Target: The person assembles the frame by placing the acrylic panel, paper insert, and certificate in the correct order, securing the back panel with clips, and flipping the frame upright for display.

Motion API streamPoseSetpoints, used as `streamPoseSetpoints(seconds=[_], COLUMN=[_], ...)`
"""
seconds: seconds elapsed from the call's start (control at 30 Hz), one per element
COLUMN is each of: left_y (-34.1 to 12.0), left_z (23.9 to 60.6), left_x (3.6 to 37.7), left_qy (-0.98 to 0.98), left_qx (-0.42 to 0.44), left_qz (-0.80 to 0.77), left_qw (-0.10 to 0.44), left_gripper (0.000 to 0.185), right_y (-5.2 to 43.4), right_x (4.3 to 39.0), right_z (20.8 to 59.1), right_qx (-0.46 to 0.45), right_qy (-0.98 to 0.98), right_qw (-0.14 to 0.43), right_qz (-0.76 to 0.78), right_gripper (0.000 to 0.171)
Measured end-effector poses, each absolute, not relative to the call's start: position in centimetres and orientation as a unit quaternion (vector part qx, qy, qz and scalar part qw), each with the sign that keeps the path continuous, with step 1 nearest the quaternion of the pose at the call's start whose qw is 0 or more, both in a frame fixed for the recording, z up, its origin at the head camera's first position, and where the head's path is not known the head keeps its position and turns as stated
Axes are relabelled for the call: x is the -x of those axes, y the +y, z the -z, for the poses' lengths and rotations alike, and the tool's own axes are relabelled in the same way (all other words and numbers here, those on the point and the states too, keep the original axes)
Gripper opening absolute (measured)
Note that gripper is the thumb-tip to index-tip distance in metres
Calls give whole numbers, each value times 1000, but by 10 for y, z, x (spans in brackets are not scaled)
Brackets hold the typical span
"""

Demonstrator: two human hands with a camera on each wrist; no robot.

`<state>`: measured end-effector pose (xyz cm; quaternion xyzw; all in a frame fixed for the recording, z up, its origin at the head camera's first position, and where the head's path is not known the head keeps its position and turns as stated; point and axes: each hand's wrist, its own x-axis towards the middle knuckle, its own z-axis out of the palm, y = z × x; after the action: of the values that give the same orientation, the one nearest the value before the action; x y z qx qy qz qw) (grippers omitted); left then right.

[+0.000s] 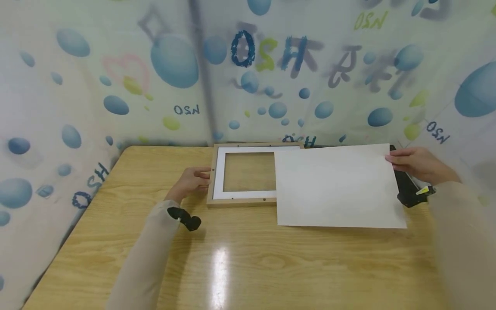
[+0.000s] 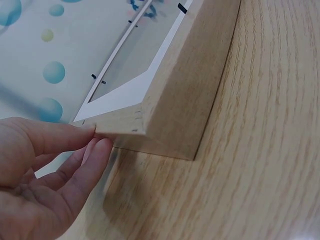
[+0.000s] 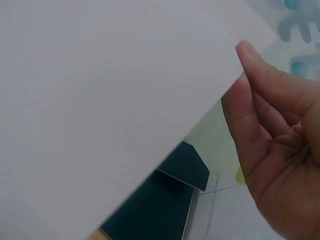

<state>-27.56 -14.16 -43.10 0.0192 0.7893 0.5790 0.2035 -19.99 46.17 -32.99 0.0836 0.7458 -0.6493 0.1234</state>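
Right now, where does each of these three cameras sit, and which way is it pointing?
Head: worn on the head, looking forward and down at the light wooden table; both sleeved arms and hands show.
Left wrist: low beside the left hand, facing the pale wooden picture frame with white mat; fingertips touch its corner.
Right wrist: beside the right hand, facing the large white paper sheet it pinches, a black board underneath.
Shared: head and left wrist both show the frame; head and right wrist the sheet.

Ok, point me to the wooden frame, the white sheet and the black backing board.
wooden frame (image 1: 241, 201): head view, bare front rail.
white sheet (image 1: 336, 187): head view, middle of the sheet.
black backing board (image 1: 406, 189): head view, strip showing past the sheet's right edge.
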Motion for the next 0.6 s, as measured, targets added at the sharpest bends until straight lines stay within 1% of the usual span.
streamPoseSetpoints(seconds=[0.17, 0.3, 0.5, 0.6], left_y=[-142, -142, -142, -143], left_z=[431, 431, 432, 431], left_x=[276, 276, 277, 276], left_qy=[792, 795, 797, 795], left_qx=[-18, -16, -14, -15], left_qz=[-576, -572, -570, -572], left_qw=[200, 201, 201, 199], left_gripper=[50, 50, 50, 50], right_y=[457, 451, 440, 431], right_x=[208, 217, 228, 235], right_z=[333, 333, 334, 334], right_qx=[-94, -106, -105, -101], right_qy=[720, 723, 700, 698], right_qw=[147, 149, 149, 150], right_qz=[672, 666, 691, 693], right_gripper=[20, 16, 16, 11])
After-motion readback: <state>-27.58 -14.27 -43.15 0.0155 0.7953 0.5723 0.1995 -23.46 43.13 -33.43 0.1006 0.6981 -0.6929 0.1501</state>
